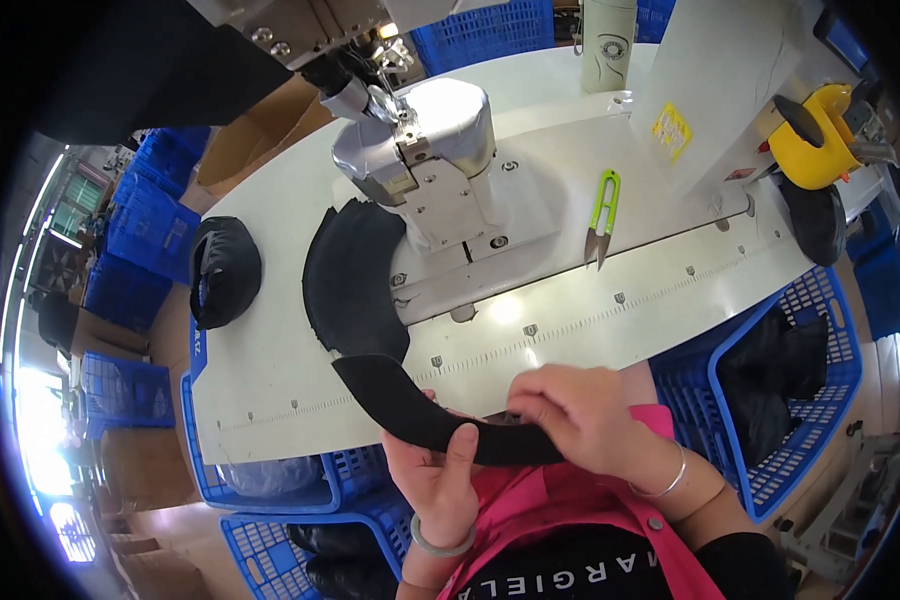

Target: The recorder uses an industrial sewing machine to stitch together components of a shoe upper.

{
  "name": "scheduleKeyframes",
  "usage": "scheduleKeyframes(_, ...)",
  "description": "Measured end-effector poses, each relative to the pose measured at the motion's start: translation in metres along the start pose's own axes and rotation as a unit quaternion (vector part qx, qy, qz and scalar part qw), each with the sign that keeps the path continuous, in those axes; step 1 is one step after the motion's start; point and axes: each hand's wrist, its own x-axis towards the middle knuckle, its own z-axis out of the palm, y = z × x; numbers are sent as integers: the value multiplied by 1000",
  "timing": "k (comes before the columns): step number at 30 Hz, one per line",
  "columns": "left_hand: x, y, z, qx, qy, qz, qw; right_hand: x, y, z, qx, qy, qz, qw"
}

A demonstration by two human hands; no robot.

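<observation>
A curved black fabric piece (410, 405) spans both my hands at the table's near edge. My left hand (435, 470) is closed on it, thumb on top and fingers underneath. My right hand (585, 415) is closed at the piece's right end, its fingertips curled over the upper edge. The left end of the piece overlaps the near end of a stack of similar curved black pieces (355, 280) lying on the table. Behind the stack stands the metal post of a sewing machine (440, 170), its needle area above.
Green-handled thread snips (602, 215) lie on the white table (270, 370), right of the machine post. A black rolled fabric item (225, 272) rests at the left. Blue crates (740, 480) stand below the table. A light-coloured bottle (608, 45) is at the back.
</observation>
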Motion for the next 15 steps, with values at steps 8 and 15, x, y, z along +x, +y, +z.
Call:
scheduleKeyframes(8,1,-5,-2,25,13,4,1000,-8,-1,-18,295,208,232,903)
scheduleKeyframes(15,0,-6,-2,28,-5,-9,1000,2,-7,-18,75,-32,96,992)
